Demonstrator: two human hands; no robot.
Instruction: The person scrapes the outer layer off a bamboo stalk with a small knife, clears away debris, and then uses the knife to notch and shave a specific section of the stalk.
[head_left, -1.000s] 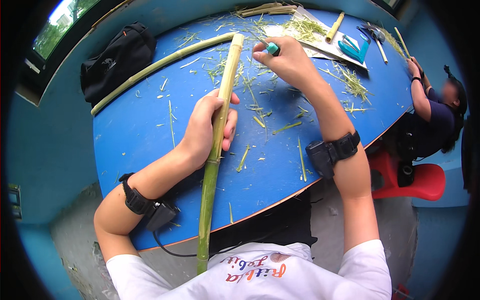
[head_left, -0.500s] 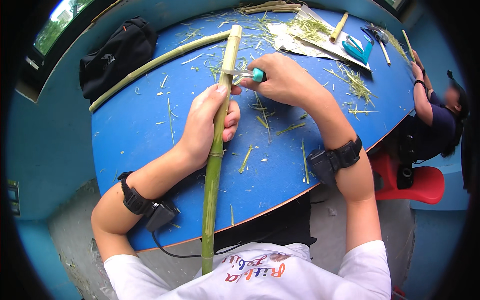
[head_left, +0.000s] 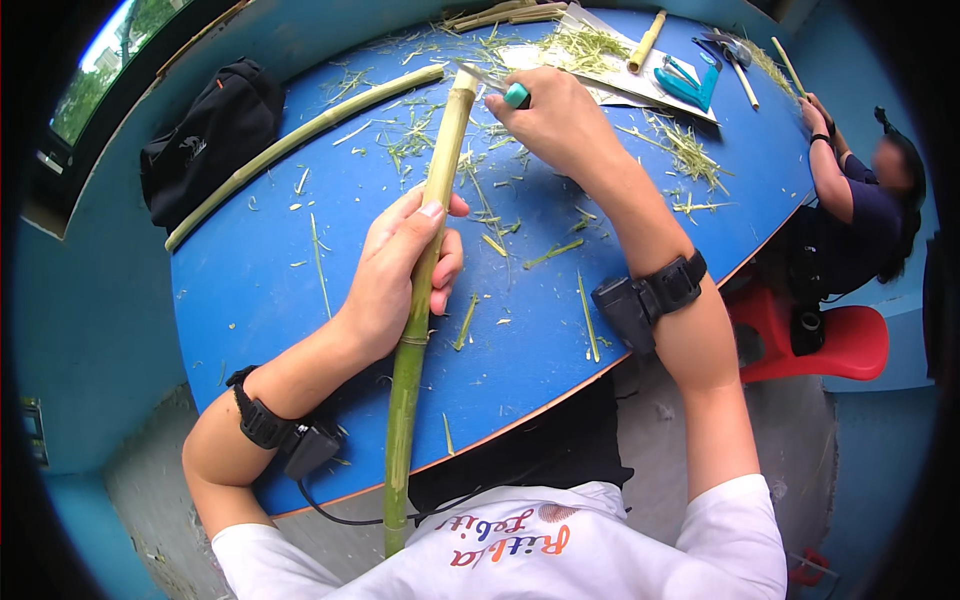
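Note:
My left hand (head_left: 405,260) is wrapped round a long bamboo pole (head_left: 405,390), its near end resting against my shirt. The upper length of the pole is scraped pale, while the lower part is still green with a node ring below my hand. My right hand (head_left: 555,118) grips a knife (head_left: 516,95) with a teal-and-dark handle. Its blade lies at the far tip of the pole, at or just touching the end. Thin green shavings (head_left: 415,135) are scattered on the blue table around the pole.
Another bamboo pole (head_left: 300,155) lies at the left beside a black bag (head_left: 212,140). Far right hold a white board (head_left: 620,80), a teal tool (head_left: 688,82) and a short bamboo piece (head_left: 648,42). A co-worker (head_left: 860,200) sits at the right edge near a red chair (head_left: 840,340).
My right hand and the knife have moved away from me, from partway along the pole to its far tip. The left hand keeps its hold, slightly lower in the picture.

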